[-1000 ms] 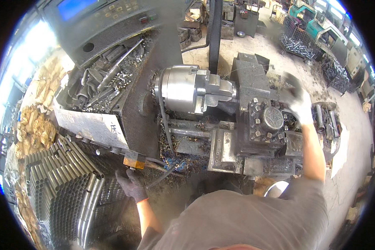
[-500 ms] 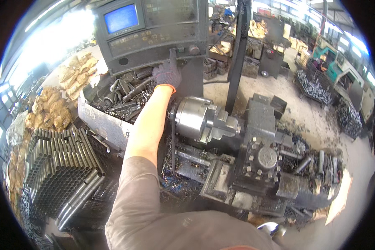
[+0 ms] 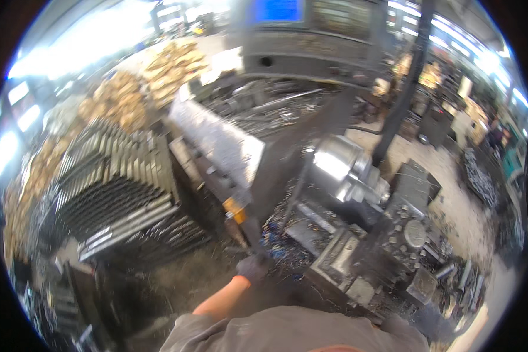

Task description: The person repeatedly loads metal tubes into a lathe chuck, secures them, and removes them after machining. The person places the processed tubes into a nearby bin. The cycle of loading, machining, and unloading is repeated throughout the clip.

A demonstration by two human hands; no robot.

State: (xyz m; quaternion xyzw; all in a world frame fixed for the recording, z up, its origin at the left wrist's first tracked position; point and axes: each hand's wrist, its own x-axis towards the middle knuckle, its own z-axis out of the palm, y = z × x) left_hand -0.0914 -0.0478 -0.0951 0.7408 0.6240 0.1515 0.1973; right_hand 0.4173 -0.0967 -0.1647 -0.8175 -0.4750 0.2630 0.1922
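Note:
My left hand (image 3: 254, 268), in a dark glove with an orange cuff, hangs low in front of my body. It is near the lower end of a dark upright part with a yellow patch (image 3: 234, 210), and motion smears its fingers. At the lower right, beside the lathe's tool turret (image 3: 415, 233), a dark gloved shape at the end of my sleeve looks like my right hand (image 3: 435, 322); its fingers cannot be made out. The shiny lathe chuck (image 3: 338, 159) is ahead to the right. The control panel (image 3: 311, 56) with a blue screen stands at the far side.
Stacked metal tubes (image 3: 120, 176) fill a rack on the left. A light metal tray (image 3: 217, 138) borders a heap of dark metal parts and shavings (image 3: 276, 105). Yellowish sacks (image 3: 173, 67) lie behind. A dark post (image 3: 405, 82) rises beyond the chuck. Metal pieces (image 3: 463, 281) lie at the right.
My left hand has come down from the control panel, where a finger touched its lower edge, to low before my body. The view has swung left. A dark gloved shape now shows lower right.

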